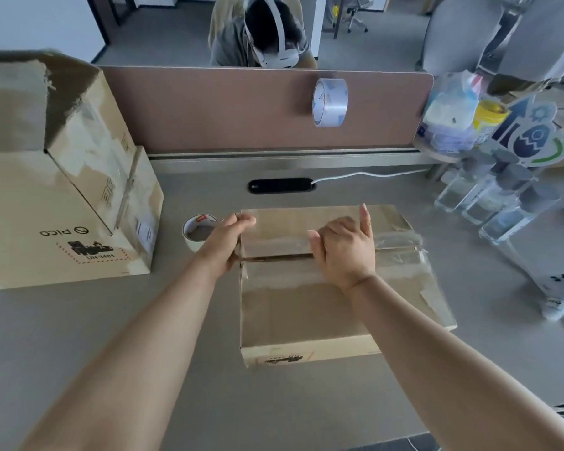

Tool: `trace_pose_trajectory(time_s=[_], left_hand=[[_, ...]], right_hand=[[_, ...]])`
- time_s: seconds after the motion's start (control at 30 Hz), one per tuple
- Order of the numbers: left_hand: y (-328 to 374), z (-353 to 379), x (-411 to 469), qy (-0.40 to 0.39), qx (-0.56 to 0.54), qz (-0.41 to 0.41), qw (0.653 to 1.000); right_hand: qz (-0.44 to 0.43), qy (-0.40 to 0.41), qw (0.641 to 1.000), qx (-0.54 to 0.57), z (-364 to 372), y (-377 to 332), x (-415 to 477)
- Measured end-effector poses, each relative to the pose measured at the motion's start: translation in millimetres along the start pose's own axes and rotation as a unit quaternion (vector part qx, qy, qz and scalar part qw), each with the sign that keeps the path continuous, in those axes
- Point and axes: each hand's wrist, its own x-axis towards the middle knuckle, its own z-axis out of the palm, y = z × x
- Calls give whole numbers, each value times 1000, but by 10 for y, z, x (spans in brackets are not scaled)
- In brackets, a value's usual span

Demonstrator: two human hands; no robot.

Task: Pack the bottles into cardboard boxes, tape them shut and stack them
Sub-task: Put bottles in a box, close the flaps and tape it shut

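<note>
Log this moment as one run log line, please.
stage: sealing | left hand: at box left edge | right hand: pressing clear tape over flap seam | tape roll: on desk, left of box

A smooth grey desk surface point(79, 336) fills the foreground. A brown fabric-covered divider panel point(209, 109) with rounded corners stands along its far edge, above a metal rail. A black oval cable port point(280, 185) sits in the desk near the divider, with a white cable point(365, 174) leading right. Beyond the divider lie grey carpeted floor point(163, 30), a grey upholstered chair back point(459, 30) and a wheeled office chair point(355, 17). Lighting is soft and even.
</note>
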Motion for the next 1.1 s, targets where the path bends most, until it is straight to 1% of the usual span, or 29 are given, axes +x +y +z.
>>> trace_pose_trajectory(time_s=[0.07, 0.1, 0.13, 0.2, 0.27, 0.33, 0.4, 0.5, 0.53, 0.57, 0.6, 0.63, 0.67, 0.73, 0.77, 0.83, 0.87, 0.9, 0.93, 1.0, 1.07, 1.1], left_hand=[[-92, -25, 27, 13, 15, 23, 1000], [-108, 5, 8, 11, 14, 28, 999], [-119, 41, -21, 13, 12, 31, 999], [-147, 90, -30, 32, 20, 45, 998], [-171, 119, 2, 59, 21, 56, 996], [-196, 127, 35, 73, 28, 66, 995], [-196, 132, 65, 74, 38, 77, 994], [-177, 96, 170, 57, -16, 77, 995], [-189, 47, 244, 65, 3, 71, 995], [-214, -32, 328, 82, 65, 69, 992], [-241, -123, 407, 106, 156, 72, 979], [-290, -234, 481, 134, 248, 80, 956], [-332, -333, 534, 157, 312, 89, 933], [-408, -517, 626, 170, 392, 71, 901], [-457, -603, 662, 157, 447, 43, 880], [-566, -723, 683, 100, 578, -39, 809], [-610, -749, 691, 82, 619, -60, 779], [-656, -762, 693, 79, 643, -55, 760], [-680, -761, 680, 87, 648, -36, 756], [-732, -737, 669, 106, 635, 5, 765], [-727, -670, 620, 130, 590, 28, 796], [-706, -626, 594, 155, 555, 55, 815]], right_hand=[[28, -34, 998, 44, -7, -68, 26], [55, -74, 994, 61, -7, -97, 37], [83, -128, 986, 72, 0, -134, 62], [123, -248, 958, 78, 62, -184, 104], [124, -332, 933, 66, 124, -202, 140], [116, -363, 923, 51, 198, -209, 162], [116, -375, 919, 45, 267, -193, 207], [115, -380, 917, 32, 357, -123, 300], [116, -383, 916, 30, 382, -102, 335], [118, -384, 915, 28, 403, -85, 365], [120, -384, 915, 26, 430, -69, 397], [122, -383, 915, 25, 448, -55, 418], [122, -380, 916, 23, 464, -41, 436], [122, -377, 918, 22, 513, -13, 476], [121, -375, 919, 24, 527, -3, 489], [121, -371, 920, 26, 538, 2, 500], [121, -369, 921, 25, 541, 4, 503], [122, -368, 921, 25, 541, 6, 502], [122, -367, 922, 24, 543, 6, 499], [123, -365, 922, 25, 533, 8, 496], [123, -366, 922, 28, 520, 14, 493], [123, -366, 922, 28, 515, 16, 490]])
